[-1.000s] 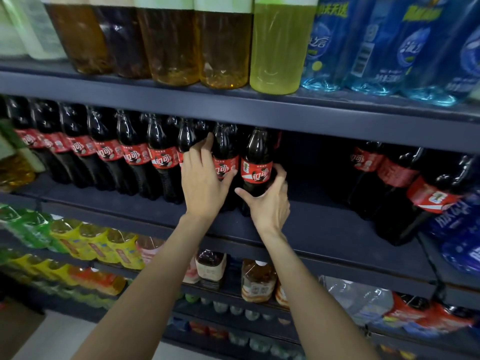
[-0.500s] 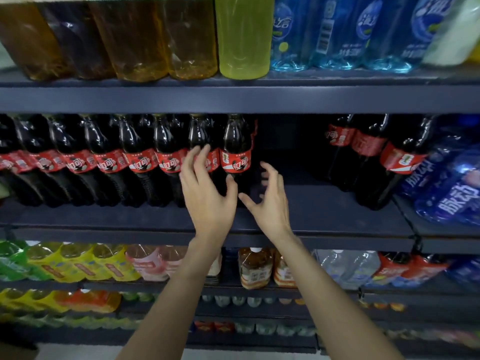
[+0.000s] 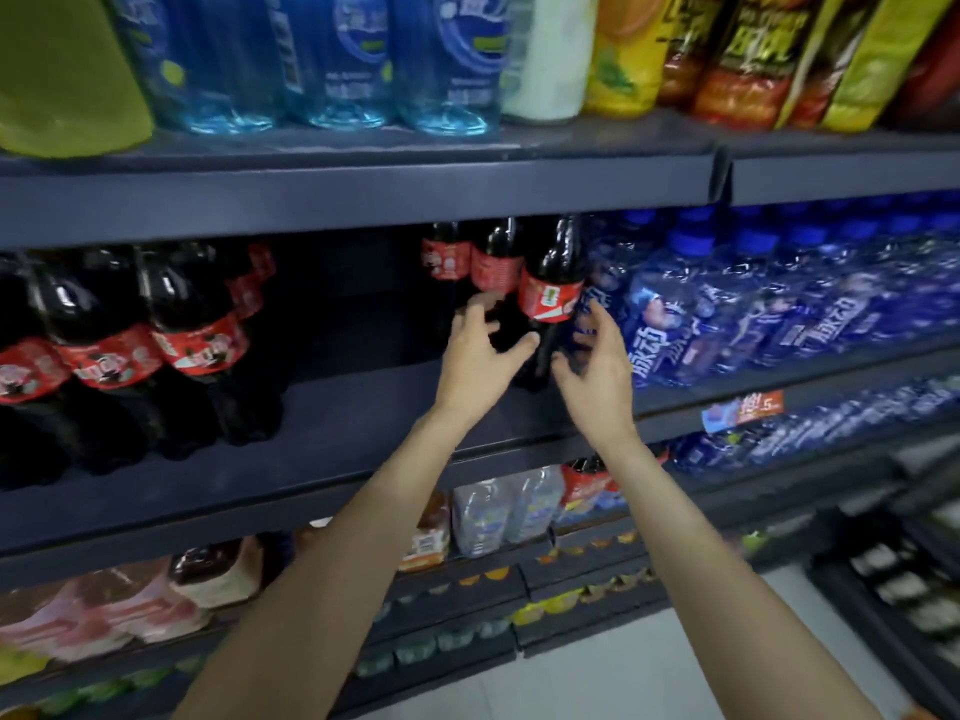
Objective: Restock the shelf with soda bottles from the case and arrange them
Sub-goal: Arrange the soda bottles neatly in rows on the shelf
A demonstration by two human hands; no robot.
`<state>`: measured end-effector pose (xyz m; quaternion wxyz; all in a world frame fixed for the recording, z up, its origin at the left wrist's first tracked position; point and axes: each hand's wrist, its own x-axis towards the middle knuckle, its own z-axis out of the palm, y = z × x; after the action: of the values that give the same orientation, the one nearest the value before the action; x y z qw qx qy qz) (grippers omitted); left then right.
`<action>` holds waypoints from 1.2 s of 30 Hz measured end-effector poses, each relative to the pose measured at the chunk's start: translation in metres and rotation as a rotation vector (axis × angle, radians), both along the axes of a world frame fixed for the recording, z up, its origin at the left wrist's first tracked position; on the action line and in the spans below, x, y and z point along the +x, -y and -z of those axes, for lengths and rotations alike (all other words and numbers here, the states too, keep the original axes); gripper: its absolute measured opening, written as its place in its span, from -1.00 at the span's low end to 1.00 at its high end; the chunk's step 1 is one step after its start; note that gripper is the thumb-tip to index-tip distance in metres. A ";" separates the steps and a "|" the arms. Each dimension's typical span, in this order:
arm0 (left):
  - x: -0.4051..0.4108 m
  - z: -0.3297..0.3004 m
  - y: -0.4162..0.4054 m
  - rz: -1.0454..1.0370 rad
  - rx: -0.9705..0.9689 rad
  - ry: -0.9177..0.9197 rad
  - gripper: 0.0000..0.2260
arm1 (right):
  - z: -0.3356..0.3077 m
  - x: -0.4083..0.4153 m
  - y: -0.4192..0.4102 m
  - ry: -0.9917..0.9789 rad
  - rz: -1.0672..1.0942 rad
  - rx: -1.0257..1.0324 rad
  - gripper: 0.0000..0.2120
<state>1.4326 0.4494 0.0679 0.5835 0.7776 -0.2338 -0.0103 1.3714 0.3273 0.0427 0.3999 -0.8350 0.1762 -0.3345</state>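
Note:
Three dark cola bottles with red labels stand in a short row at the right of the middle shelf (image 3: 337,413); the front one (image 3: 551,296) is nearest me. My left hand (image 3: 480,353) is spread just left of its lower body, thumb reaching toward it. My right hand (image 3: 597,368) is at its right side, fingers up and loosely curved. Neither hand plainly grips the bottle; the picture is blurred. A larger group of cola bottles (image 3: 197,345) stands at the left of the same shelf, with a dark gap between the two groups.
Blue-labelled bottles (image 3: 727,309) crowd the shelf right beside the cola. Above are blue water bottles (image 3: 447,59) and yellow and orange drinks (image 3: 737,49). Lower shelves hold mixed drinks (image 3: 498,517). Pale floor (image 3: 649,662) shows at the bottom right.
My view and both hands have swung right, from the left cola row across the gap to the right-hand group. The hands had let go of the left row's end bottle.

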 end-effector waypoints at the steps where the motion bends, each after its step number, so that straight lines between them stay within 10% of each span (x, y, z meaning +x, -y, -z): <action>1: 0.003 0.000 0.012 -0.058 0.009 0.013 -0.45 | 0.000 0.007 0.007 -0.036 -0.054 -0.009 -0.31; 21: -0.032 0.013 -0.079 -0.356 -0.093 0.108 -0.31 | -0.011 0.021 -0.053 -0.054 -0.742 -0.040 -0.19; 28: -0.008 0.013 -0.162 -0.913 0.356 0.685 -0.52 | 0.009 0.098 -0.125 0.015 -0.561 0.024 -0.19; 36: 0.029 0.036 -0.194 -1.000 0.366 0.641 -0.18 | 0.010 0.186 -0.148 0.023 -0.439 -0.008 -0.23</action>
<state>1.4618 0.6436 0.0319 0.2756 0.8450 0.0007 0.4583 1.5572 0.4754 0.0329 0.4617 -0.8511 -0.0158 -0.2494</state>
